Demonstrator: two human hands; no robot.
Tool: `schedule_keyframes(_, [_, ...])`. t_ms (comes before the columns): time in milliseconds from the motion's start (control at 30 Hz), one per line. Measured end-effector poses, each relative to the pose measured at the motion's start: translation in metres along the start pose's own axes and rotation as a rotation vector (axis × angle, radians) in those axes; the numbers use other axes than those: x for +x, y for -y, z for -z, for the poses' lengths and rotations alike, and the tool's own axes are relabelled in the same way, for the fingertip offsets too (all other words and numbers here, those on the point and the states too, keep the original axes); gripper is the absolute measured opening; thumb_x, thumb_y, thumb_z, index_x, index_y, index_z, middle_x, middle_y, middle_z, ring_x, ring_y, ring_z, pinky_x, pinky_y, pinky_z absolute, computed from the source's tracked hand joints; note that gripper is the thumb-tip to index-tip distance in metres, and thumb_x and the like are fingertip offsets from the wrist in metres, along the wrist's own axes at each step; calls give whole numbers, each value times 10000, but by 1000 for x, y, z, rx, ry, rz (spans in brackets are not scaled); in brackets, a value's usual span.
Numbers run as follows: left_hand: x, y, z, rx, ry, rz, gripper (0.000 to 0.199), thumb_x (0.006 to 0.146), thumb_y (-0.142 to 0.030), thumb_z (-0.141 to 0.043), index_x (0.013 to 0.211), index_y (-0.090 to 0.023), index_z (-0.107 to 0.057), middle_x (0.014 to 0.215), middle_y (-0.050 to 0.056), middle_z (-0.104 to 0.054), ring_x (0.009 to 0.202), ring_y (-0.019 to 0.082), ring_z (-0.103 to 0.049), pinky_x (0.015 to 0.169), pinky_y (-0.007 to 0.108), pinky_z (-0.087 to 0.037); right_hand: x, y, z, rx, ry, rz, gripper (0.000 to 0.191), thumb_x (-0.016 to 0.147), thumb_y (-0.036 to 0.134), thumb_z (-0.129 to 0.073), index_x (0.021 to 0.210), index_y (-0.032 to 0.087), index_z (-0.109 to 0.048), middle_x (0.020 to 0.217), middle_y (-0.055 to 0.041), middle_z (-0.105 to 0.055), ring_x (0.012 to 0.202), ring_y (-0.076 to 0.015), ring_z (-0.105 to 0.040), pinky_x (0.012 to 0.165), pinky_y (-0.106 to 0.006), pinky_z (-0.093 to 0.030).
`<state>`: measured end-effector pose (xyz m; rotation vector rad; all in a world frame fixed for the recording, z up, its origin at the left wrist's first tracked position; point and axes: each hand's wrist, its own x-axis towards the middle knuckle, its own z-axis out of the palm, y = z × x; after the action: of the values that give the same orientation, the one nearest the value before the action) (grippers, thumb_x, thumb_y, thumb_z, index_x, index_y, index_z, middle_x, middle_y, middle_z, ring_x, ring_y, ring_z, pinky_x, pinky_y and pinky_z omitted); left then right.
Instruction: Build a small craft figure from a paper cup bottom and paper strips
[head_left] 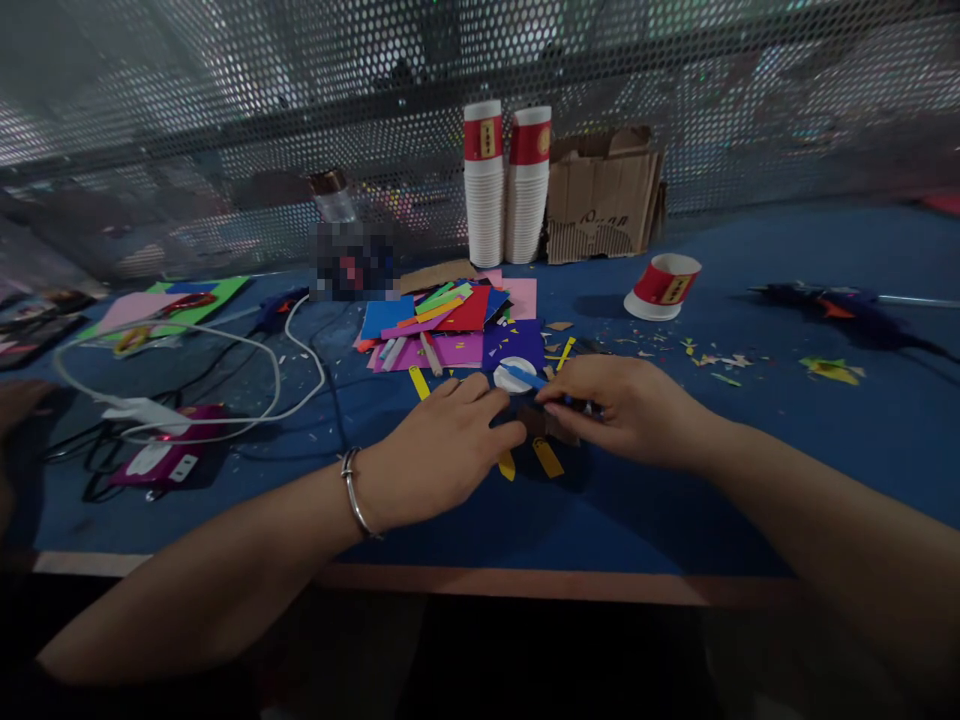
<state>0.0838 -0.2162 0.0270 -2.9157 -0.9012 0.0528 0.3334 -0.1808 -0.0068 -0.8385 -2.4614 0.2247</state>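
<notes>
My right hand [626,408] is closed on a dark tool, whose shape is mostly hidden by the fingers. A blue strip [523,375] lies over a white round piece [512,376] just left of its fingertips. Palm down, my left hand [442,450] rests beside the white piece, its fingers bent and slightly apart; nothing shows in it. Yellow paper pieces [547,457] lie just in front of the hands, and another yellow strip [418,383] is behind the left fingers. Coloured paper sheets [469,307] are piled behind the hands.
Two stacks of paper cups [484,200] stand by a cardboard box [600,205]. A single cup [663,287] is at right, a glue gun [832,300] farther right. A purple power strip [172,445] with cables lies left. Another person's hand [22,405] shows at the left edge.
</notes>
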Motion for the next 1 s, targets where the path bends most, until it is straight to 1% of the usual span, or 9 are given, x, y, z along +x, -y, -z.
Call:
schedule_keyframes(100, [-1, 3, 1, -38, 21, -2, 233, 1008, -215, -540, 1193, -191, -680, 1228, 117, -622, 1119, 292, -525, 970, 463, -454, 1, 7, 2, 42, 88, 61, 179, 976, 219, -570, 990, 187, -745, 901, -78, -744, 859, -209, -690, 774, -332, -512])
schedule_keyframes(200, [-1, 4, 2, -88, 36, -19, 230, 986, -257, -610, 1199, -206, -678, 1257, 110, -616, 1146, 293, -521, 994, 461, -449, 1, 12, 4, 42, 195, 85, 121, 955, 223, -612, 951, 178, -724, 876, -66, -705, 826, -199, -654, 739, -315, -483])
schedule_keyframes(300, [0, 3, 2, -118, 58, -40, 230, 966, -292, -666, 1176, -201, -681, 1266, 106, -623, 1148, 293, -523, 994, 454, -444, -1, 13, 5, 7, 282, 78, 103, 922, 266, -676, 923, 170, -712, 894, -74, -680, 855, -221, -640, 754, -336, -469])
schedule_keyframes(400, [0, 3, 2, -106, 55, -46, 200, 975, -308, -660, 1130, -184, -684, 1204, 97, -647, 1095, 288, -534, 941, 447, -443, -1, 13, 5, -11, 337, 49, 187, 899, 341, -739, 967, 169, -720, 978, -94, -687, 929, -255, -646, 813, -377, -475])
schedule_keyframes(533, [1, 2, 1, -69, 38, -50, 168, 973, -311, -663, 1042, -160, -689, 1087, 90, -669, 1037, 281, -539, 880, 431, -432, -1, 13, 5, -10, 371, 19, 311, 881, 428, -775, 1039, 164, -732, 1027, -109, -687, 963, -281, -646, 839, -412, -483])
schedule_keyframes(700, [1, -1, 0, -33, 72, -44, 171, 988, -315, -646, 951, -155, -696, 984, 86, -679, 967, 273, -556, 835, 428, -431, -2, 13, 7, 6, 370, 12, 328, 874, 353, -774, 1145, 173, -734, 1082, -114, -688, 999, -287, -646, 884, -436, -491])
schedule_keyframes(800, [-1, -4, 0, -46, 116, -4, 169, 989, -324, -649, 967, -161, -686, 964, 83, -692, 966, 275, -582, 831, 423, -448, -3, 13, 7, 9, 375, 6, 304, 873, 339, -772, 1128, 176, -739, 1069, -107, -689, 992, -283, -647, 877, -430, -495])
schedule_keyframes(867, [-3, -6, 0, -51, 139, 36, 184, 987, -346, -653, 988, -163, -672, 966, 91, -700, 998, 291, -605, 835, 424, -465, -3, 13, 7, 3, 375, 5, 325, 873, 357, -773, 1146, 184, -741, 1077, -107, -691, 994, -284, -649, 870, -428, -497])
schedule_keyframes(1000, [-6, -12, 4, -26, 158, 95, 211, 977, -364, -664, 1033, -162, -641, 980, 118, -708, 1011, 311, -640, 817, 419, -494, -3, 13, 8, 2, 371, 1, 341, 875, 375, -768, 1172, 209, -741, 1096, -104, -700, 1004, -281, -659, 872, -426, -504])
